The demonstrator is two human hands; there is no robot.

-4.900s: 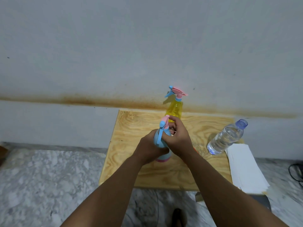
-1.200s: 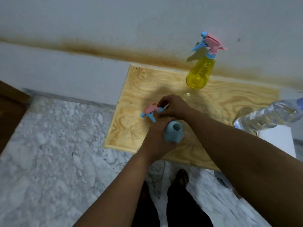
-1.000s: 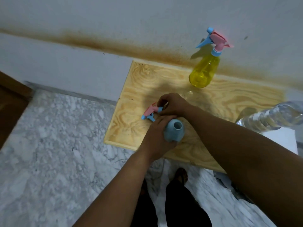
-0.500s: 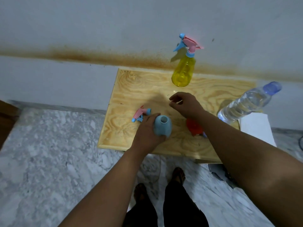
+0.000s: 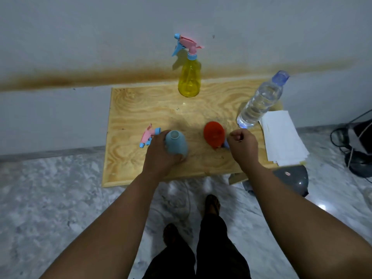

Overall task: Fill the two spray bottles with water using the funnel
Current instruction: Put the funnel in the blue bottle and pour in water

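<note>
Bottles on board: yellow capped at rear; blue uncapped, gripped round body by left hand, likely light, stiff; funnel just beside right hand, curled, holding nothing; sprayer lay left

Plywood worktop against a stained wall; white paper stack at its right edge; marble floor below.
</note>
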